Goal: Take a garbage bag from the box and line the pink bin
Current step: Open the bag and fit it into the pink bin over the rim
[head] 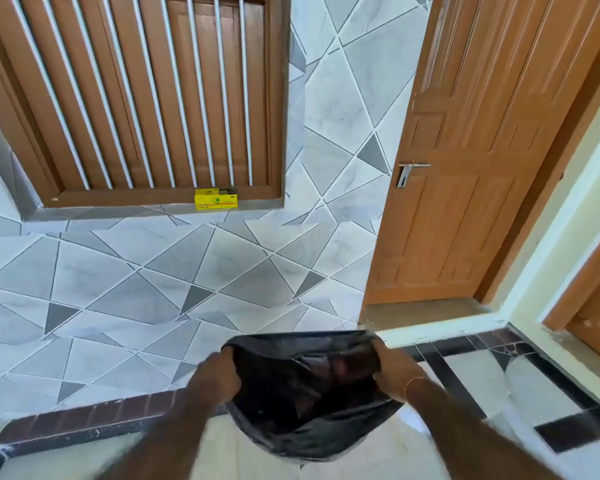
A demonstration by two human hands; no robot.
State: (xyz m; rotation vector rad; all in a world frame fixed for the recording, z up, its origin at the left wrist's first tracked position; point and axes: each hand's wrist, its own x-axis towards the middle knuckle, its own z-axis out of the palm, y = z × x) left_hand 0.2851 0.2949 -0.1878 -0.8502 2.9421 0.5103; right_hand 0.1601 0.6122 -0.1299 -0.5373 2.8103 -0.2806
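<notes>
A black garbage bag (305, 393) hangs in front of me, low in the middle of the head view, its mouth spread wide. My left hand (219, 379) grips the left edge of the mouth and my right hand (392, 372), with a thin bangle at the wrist, grips the right edge. A small yellow box (216, 199) stands on the window ledge on the tiled wall ahead, well beyond my hands. The pink bin is not in view.
A barred wooden window (136, 98) fills the upper left. An open wooden door (465, 150) with a metal handle (407, 173) stands on the right. Grey patterned wall tiles (153, 278) lie ahead; a dark tile border (440, 362) runs near my hands.
</notes>
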